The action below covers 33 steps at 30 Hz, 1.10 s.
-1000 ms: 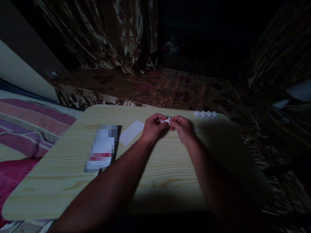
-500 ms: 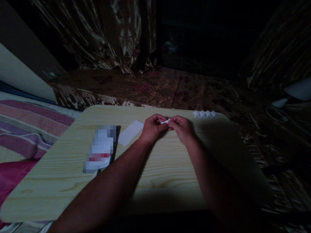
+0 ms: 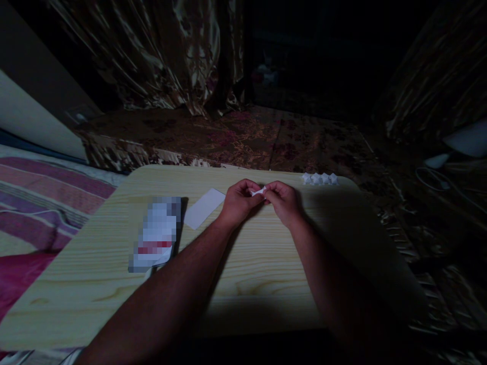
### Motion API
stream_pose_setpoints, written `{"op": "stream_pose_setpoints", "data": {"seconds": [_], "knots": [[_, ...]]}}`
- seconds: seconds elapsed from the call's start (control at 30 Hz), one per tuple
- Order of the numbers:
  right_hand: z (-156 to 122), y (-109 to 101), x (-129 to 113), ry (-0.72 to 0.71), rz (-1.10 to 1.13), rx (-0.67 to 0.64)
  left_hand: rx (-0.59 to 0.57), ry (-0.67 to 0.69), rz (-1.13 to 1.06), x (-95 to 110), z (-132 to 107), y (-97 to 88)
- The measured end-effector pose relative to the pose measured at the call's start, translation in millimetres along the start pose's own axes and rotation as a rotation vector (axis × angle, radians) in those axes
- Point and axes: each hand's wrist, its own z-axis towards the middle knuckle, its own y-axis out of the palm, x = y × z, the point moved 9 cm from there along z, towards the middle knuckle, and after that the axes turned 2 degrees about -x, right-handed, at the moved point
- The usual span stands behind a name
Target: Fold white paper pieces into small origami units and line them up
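Paper [image 3: 259, 192], white, small and folded, is sitting between the person's two bare hands, just past twelve o'clock on the pale, wood-grained bench [image 3: 258, 263] with rounded corners. The left hand [image 3: 238, 203] is keeping a narrow grip, its thumb and fingers pinching the paper from the nine o'clock side. The right hand [image 3: 283, 202] is closing an equally narrow grip on it from the three o'clock side. Whether the hands are resting on the bench or hovering over it, I cannot tell.

Four small, white, puffy star shapes [image 3: 315, 178] are standing in a row at one o'clock, near the far edge. A flat, white, rectangular sheet [image 3: 204, 209] is lying slantwise at eleven o'clock, just beside the left hand. At ten o'clock a white and grey oblong object with a red band [image 3: 158, 230] is lying blurred into blocks, its identity hidden.

Beyond the bench, a bed with pink, purple and yellow striped bedding [image 3: 49, 187] is spreading at nine o'clock, a magenta cloth [image 3: 23, 279] lying on it towards eight. Brown, shiny, patterned curtains [image 3: 205, 56] are hanging at twelve.
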Motion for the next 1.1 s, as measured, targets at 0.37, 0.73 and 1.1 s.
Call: {"op": "stream_pose_setpoints", "data": {"seconds": [0.37, 0.73, 1.1], "knots": [[-1, -1, -4, -0.016, -0.070, 0.016, 0.033, 0.013, 0.079, 6, -2, -2.1], [-1, -5, -8, -0.064, -0.087, 0.062, 0.068, 0.090, 0.186, 10, -3, -3.5], [0, -1, -3, 0.010, -0.013, -0.004, 0.036, 0.018, 0.072, 5, -2, -2.8]]}}
